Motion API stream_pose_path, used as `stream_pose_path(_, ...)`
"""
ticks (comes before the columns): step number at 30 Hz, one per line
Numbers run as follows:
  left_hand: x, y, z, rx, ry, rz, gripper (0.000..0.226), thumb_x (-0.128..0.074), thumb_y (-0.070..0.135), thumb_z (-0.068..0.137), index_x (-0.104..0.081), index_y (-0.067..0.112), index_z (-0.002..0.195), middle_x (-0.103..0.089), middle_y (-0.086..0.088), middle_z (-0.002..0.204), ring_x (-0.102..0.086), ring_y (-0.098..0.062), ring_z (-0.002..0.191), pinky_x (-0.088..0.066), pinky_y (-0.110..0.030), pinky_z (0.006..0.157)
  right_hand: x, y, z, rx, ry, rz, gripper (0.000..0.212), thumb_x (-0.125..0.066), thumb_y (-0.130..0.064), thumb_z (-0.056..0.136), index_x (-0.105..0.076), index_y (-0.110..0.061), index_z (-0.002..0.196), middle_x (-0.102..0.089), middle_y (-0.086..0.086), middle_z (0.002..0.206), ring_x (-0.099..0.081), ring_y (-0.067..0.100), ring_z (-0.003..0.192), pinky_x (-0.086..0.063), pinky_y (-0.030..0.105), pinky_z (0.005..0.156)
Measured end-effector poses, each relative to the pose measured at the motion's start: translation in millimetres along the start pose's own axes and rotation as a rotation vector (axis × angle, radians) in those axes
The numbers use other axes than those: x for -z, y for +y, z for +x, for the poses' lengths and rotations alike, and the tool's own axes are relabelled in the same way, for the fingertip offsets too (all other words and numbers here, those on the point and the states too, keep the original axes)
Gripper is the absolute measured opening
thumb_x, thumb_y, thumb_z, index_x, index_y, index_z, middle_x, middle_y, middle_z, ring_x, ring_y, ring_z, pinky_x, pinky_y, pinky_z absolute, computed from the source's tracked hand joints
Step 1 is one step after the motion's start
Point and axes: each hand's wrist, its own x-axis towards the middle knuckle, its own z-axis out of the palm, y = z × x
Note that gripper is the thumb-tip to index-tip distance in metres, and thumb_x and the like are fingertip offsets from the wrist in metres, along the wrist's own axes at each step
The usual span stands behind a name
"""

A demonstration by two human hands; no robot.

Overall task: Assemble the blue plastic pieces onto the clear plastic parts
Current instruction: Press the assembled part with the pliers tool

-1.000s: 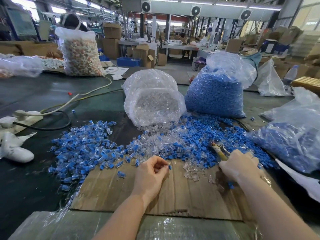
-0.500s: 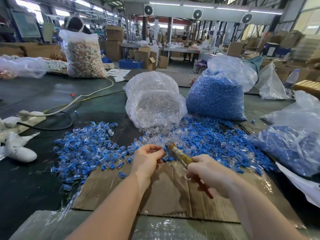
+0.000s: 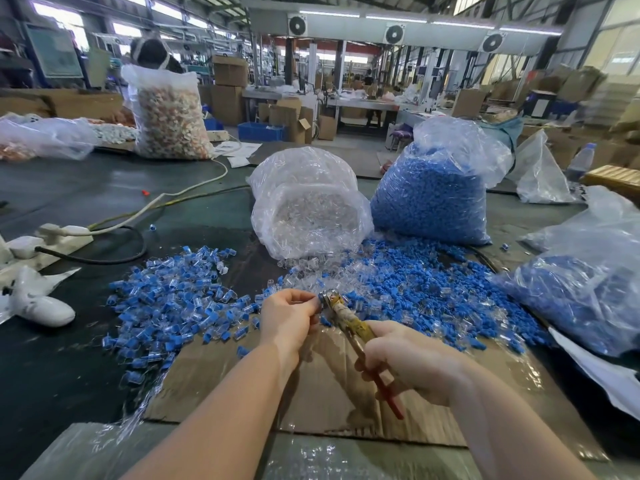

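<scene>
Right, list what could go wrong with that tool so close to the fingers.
1. The pliers in the right hand meet the small part pinched by the left hand; a slip could nip the fingertips.
2. The part is tiny and mostly hidden, so it may pop out into the loose blue and clear pieces.
3. A sweeping forearm could scatter the assembled pile.

A: Where is the head camera mounted?
B: On the person's head, facing forward and down across the table (image 3: 86, 358).
A: Field of view?
B: Wide-angle. Both forearms enter from the bottom edge, close to the lens; the factory hall recedes behind. Only one view exists.
</scene>
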Motion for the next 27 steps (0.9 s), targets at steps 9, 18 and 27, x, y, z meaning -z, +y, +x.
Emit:
stream_pose_path(9,-1.4,5.6,-4.2,0.007,0.028,-0.037,0.009,-0.061,0.000,0.085,-0.064,0.009,0.084,-0.064,-0.008,0.078,-0.059,-0.013,0.064,-0.047,-0.019,0.051,-3.2,-1.3,0.7,0.025,0.041,-0.059,0.029,-0.042,0.000,0.077,-0.050,-0.001,0.105,-0.048,0.010,0.082,-0.047,0.021,0.074,-0.042,0.035,0.064)
stream_pose_path(18,-4.7,6.2,-6.2,-0.004,0.025,-0.037,0.009,-0.061,0.002,0.085,-0.064,0.010,0.086,-0.064,-0.008,0.082,-0.059,-0.012,0.066,-0.048,-0.018,0.052,-6.5,1.5,0.3,0.024,0.081,-0.004,0.027,-0.044,0.003,0.080,-0.053,-0.017,0.095,-0.052,0.008,0.079,-0.050,0.018,0.066,-0.044,0.028,0.054)
stream_pose_path(27,34.1,7.2,14.3,-0.297,0.291,0.439,0.007,-0.059,0.011,0.089,-0.064,0.014,0.092,-0.064,0.001,0.085,-0.056,-0.008,0.067,-0.043,-0.018,0.057,9.8,16.8,11.6,0.115,0.432,0.108,0.048,-0.052,0.006,0.076,-0.050,-0.017,0.118,-0.054,0.010,0.088,-0.048,0.011,0.054,-0.036,0.024,0.047)
